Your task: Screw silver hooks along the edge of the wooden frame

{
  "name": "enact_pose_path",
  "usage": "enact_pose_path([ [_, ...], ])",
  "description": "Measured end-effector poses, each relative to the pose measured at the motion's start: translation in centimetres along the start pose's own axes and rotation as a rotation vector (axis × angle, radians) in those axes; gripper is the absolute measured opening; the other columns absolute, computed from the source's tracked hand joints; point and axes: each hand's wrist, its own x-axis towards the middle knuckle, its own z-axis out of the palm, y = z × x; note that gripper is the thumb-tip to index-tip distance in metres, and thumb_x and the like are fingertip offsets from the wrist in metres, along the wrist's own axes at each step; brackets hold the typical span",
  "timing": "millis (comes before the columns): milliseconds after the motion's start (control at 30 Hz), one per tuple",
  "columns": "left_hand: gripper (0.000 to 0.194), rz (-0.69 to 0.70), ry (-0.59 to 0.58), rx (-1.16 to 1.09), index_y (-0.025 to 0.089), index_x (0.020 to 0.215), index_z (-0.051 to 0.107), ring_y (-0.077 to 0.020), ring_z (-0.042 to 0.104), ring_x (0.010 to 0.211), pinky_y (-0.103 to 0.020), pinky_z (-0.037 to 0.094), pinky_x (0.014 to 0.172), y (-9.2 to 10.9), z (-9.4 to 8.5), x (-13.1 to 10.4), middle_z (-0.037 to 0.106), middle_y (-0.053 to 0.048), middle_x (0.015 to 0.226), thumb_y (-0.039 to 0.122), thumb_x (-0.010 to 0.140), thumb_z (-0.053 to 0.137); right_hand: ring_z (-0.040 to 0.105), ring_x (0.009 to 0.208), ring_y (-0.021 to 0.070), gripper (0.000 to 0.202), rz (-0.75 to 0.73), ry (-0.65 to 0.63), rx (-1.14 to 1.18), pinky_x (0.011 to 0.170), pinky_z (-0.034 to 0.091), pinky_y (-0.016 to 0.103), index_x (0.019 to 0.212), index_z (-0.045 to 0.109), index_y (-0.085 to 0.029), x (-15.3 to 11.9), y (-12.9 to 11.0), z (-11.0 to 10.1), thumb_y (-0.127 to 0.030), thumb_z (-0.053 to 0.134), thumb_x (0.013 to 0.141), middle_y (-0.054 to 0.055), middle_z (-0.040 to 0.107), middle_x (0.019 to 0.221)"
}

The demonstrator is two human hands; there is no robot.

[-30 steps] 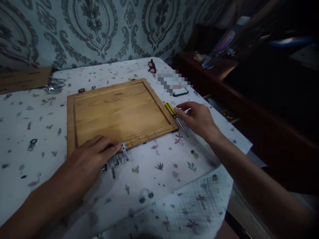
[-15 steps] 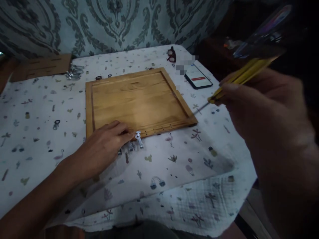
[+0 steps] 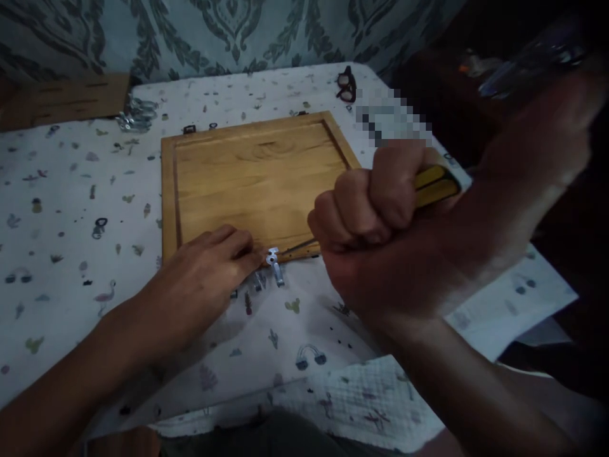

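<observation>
A framed wooden board (image 3: 257,184) lies on the table, with small dark holes along its near edge. At that edge, my left hand (image 3: 209,263) has its fingers bent and their tips pinched at a small silver metal hook (image 3: 276,271). More metal hooks (image 3: 259,280) hang beside it, partly under my fingers. My right hand (image 3: 380,235) is a fist round the yellow handle of a screwdriver (image 3: 435,184). The screwdriver's thin shaft slants left, its tip beside the silver hook; whether they touch I cannot tell.
A patterned white cloth (image 3: 71,254) covers the table. Several loose metal hooks (image 3: 137,114) lie at the back left by a cardboard piece (image 3: 66,98). Dark-framed glasses (image 3: 347,86) rest at the back right, near a blurred-out patch. A patterned curtain (image 3: 228,32) hangs behind.
My right hand has swung left and turned over, bringing the screwdriver from the board's right corner to the silver hook. My left hand stays at the hook. The view has shifted slightly.
</observation>
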Motion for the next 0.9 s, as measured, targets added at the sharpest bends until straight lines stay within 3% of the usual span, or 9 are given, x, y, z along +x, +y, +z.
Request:
enact_pose_path([
  [100,0.038,-0.006,0.005,-0.019,0.017,0.118,0.069,-0.0247,0.061,0.095,-0.035,0.055,0.077,0.0,0.0,-0.1,0.066,-0.007,0.101,0.004,0.088,0.049,0.012,0.032,0.0064,0.082,-0.017,-0.085,-0.024,0.035,0.015,0.026,0.041,0.014,-0.019,0.1,0.1,0.6,-0.072,0.050,0.092,-0.005,0.007,0.041],
  [333,0.041,0.010,0.132,-0.073,0.019,0.125,0.064,-0.0224,0.058,0.096,-0.034,0.049,0.077,-0.2,1.1,-0.8,0.063,-0.006,0.103,0.005,0.092,0.045,0.011,0.034,0.0089,0.070,0.002,-0.132,-0.025,0.034,0.016,0.027,0.048,0.023,-0.023,0.2,0.7,0.6,-0.068,0.052,0.093,-0.006,0.007,0.042],
  [500,0.034,0.006,0.135,-0.071,0.017,0.119,0.066,-0.0229,0.057,0.094,-0.033,0.048,0.073,-0.1,1.2,-0.6,0.063,-0.006,0.099,0.008,0.095,0.044,0.011,0.034,0.0089,0.072,-0.021,-0.188,-0.025,0.035,0.015,0.026,0.049,0.020,-0.023,0.4,1.4,0.2,-0.073,0.046,0.093,-0.006,0.007,0.041],
  [667,0.037,-0.032,0.044,-0.080,0.019,0.121,0.064,-0.0237,0.057,0.099,-0.035,0.050,0.078,-0.1,0.9,-0.7,0.064,-0.007,0.105,0.006,0.091,0.047,0.012,0.033,0.0074,0.078,-0.007,-0.206,0.068,0.034,0.014,0.026,0.044,0.015,-0.021,0.7,1.6,0.2,-0.076,0.046,0.091,-0.006,0.009,0.039],
  [900,0.040,-0.002,0.098,-0.082,0.021,0.114,0.067,-0.0246,0.061,0.098,-0.039,0.053,0.079,-0.4,1.1,-0.7,0.067,-0.007,0.108,0.003,0.089,0.042,0.019,0.037,0.0115,0.077,0.049,-0.209,-0.033,0.039,0.020,0.031,0.043,0.022,-0.025,0.0,1.9,0.3,-0.087,0.033,0.086,-0.003,0.016,0.041],
])
